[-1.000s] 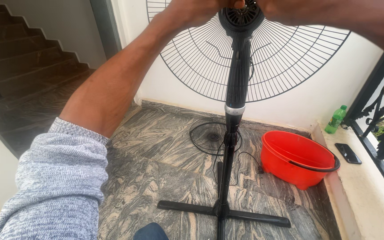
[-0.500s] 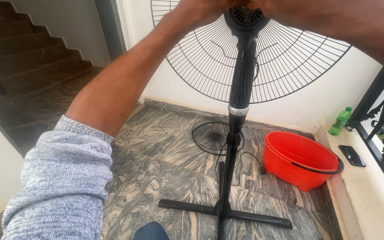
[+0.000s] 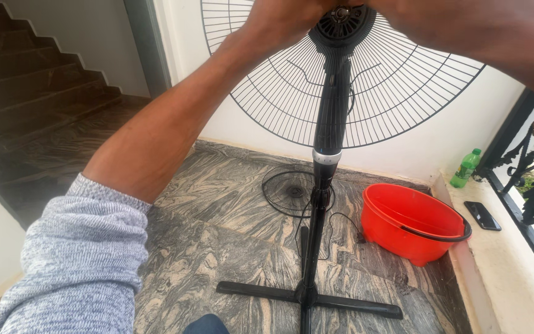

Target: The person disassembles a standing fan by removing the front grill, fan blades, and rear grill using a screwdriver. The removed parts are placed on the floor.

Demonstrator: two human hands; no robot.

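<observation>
A black pedestal fan stands on the marbled floor, with its motor housing (image 3: pixel 341 25) at the top of the view and its rear wire guard (image 3: pixel 403 105) behind it. My left hand (image 3: pixel 282 18) reaches up from the grey sleeve and curls onto the top of the motor housing. My right hand (image 3: pixel 390 7) comes in from the upper right to the same spot; its fingers are cut off by the frame edge. The fan pole (image 3: pixel 326 185) runs down to a cross-shaped base (image 3: pixel 307 294).
A second wire guard (image 3: pixel 295 192) lies flat on the floor behind the pole, with a cable beside it. A red bucket (image 3: pixel 412 226) sits at the right. On the ledge are a green bottle (image 3: pixel 466 168) and a dark phone (image 3: pixel 482 215). Stairs (image 3: pixel 38 80) rise at left.
Both hands stay on the fan's head. The view has drifted slightly, so the fan sits a little further right in the picture.
</observation>
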